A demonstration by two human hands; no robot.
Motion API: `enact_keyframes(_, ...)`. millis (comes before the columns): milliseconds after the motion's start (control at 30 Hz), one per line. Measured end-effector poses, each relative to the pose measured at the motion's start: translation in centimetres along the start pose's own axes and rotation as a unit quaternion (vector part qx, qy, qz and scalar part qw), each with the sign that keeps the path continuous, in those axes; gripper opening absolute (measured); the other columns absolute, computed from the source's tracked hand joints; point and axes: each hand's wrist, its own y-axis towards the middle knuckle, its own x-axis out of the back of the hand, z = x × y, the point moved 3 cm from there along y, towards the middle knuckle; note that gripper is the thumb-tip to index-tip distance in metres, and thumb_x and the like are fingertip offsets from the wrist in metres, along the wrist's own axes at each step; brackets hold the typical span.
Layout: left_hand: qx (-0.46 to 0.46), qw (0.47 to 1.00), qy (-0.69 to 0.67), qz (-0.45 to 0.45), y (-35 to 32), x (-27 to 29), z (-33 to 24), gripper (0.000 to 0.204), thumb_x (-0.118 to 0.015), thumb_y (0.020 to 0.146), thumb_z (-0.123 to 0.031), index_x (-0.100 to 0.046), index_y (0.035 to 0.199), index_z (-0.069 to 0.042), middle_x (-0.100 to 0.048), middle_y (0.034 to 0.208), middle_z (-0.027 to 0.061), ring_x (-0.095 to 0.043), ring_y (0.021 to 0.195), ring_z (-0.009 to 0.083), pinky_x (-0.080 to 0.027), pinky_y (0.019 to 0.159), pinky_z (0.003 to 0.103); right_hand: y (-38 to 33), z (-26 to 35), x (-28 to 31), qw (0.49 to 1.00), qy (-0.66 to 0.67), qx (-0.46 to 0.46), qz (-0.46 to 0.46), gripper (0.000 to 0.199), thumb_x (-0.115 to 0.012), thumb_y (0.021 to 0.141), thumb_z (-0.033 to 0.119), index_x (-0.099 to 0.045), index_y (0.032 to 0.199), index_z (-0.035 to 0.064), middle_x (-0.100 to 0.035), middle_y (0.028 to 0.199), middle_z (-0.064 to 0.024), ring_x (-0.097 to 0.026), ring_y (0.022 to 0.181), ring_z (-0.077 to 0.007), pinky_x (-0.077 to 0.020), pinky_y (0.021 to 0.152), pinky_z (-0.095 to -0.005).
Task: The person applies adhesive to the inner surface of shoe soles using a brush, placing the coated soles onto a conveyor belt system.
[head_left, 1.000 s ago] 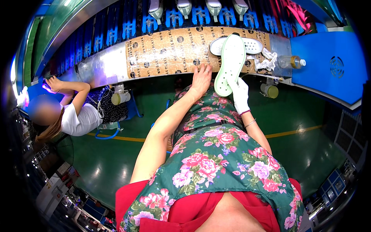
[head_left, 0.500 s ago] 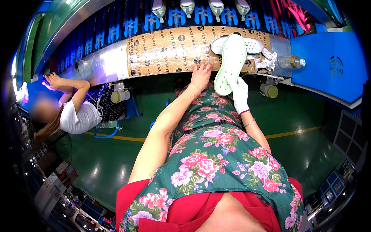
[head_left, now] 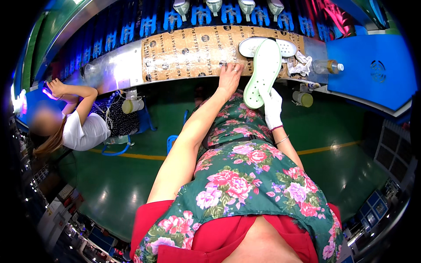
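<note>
My right hand (head_left: 273,107), in a white glove, grips a pale green shoe sole (head_left: 266,65) by its lower end. The sole points away from me, with small dark holes dotted over its face. Behind its upper part lies a whitish sole (head_left: 288,49) crosswise on the cardboard-covered bench (head_left: 188,50); its middle is hidden. My bare left hand (head_left: 230,78) rests on the bench's front edge, left of the green sole. Its fingers are stretched out, a ring on one of them, and nothing shows in them.
White crumpled cloth (head_left: 301,65) and a clear bottle (head_left: 324,67) are on the right, beside a blue machine housing (head_left: 372,72). Blue clamps (head_left: 201,15) line the bench's back, with several shoes above. A seated co-worker (head_left: 85,129) is at left. Cylindrical containers (head_left: 302,99) hang under the edge.
The view has shifted slightly. My right hand keeps its grip on the green sole, which is almost unmoved; my left hand stays at the bench edge.
</note>
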Motion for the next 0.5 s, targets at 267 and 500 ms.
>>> enact_keyframes(267,-0.046,0.998,-0.03,-0.025,-0.66,0.28,0.68,0.058,-0.056,0.084,-0.008,-0.048,0.141,-0.007,-0.053,0.13,0.0069,-0.05,0.115,0.0293,-0.044,0.09,0.042,-0.75,-0.3,0.8,1.0,0.013,0.008,-0.008,0.034,-0.07,0.092,0.014,-0.064,0.118,-0.007,-0.07,0.109,-0.0094,-0.064,0.095,-0.0135,-0.0508,0.086,-0.0277)
enact_keyframes(500,-0.065,0.997,-0.024,0.037,-0.79,0.56,1.01,0.05,-0.055,0.088,-0.014,-0.052,0.137,-0.005,-0.05,0.138,0.0062,-0.045,0.127,0.0329,-0.044,0.094,0.047,-0.34,-0.36,0.79,1.0,0.031,0.004,0.002,0.033,-0.07,0.092,0.013,-0.064,0.118,-0.0068,-0.07,0.11,-0.0099,-0.065,0.096,-0.0139,-0.0509,0.086,-0.0277)
